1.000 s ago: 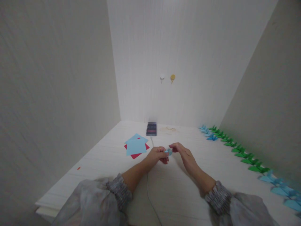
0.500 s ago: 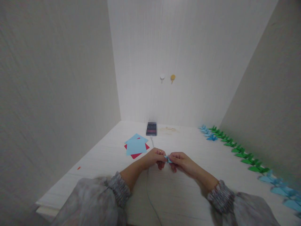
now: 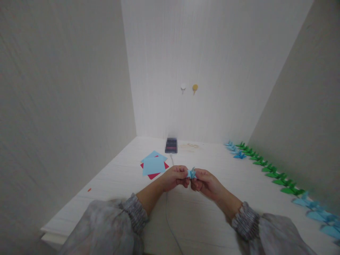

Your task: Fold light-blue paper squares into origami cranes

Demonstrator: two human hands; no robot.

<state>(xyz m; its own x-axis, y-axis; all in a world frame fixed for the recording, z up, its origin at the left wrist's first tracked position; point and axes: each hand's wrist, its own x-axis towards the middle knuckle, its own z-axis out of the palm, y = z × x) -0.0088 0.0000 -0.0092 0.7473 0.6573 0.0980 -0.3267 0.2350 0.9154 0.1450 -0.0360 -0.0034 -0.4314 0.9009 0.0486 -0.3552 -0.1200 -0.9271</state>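
Note:
A small light-blue paper crane (image 3: 192, 173) is held between my hands above the middle of the table. My left hand (image 3: 177, 176) pinches its left side with thumb and fingers; a ring shows on one finger. On the other side, my right hand (image 3: 205, 180) grips the crane's right edge between thumb and forefinger. Its middle sticks up between the two thumbs, while the outer parts are hidden by my fingers. Left of my hands lie stacked square paper sheets (image 3: 154, 166), light blue over red.
A row of folded green cranes (image 3: 271, 170) runs along the right wall, with light-blue cranes (image 3: 316, 210) at its near end and more blue ones (image 3: 239, 155) at the back. A pixelated phone (image 3: 171, 145) stands by the back wall, its white cable (image 3: 170, 226) trailing forward. An orange scrap (image 3: 89, 190) lies left.
My right hand has turned and its fingers have curled in, and both hands have risen slightly. More of the blue crane now shows between them, with its points upward.

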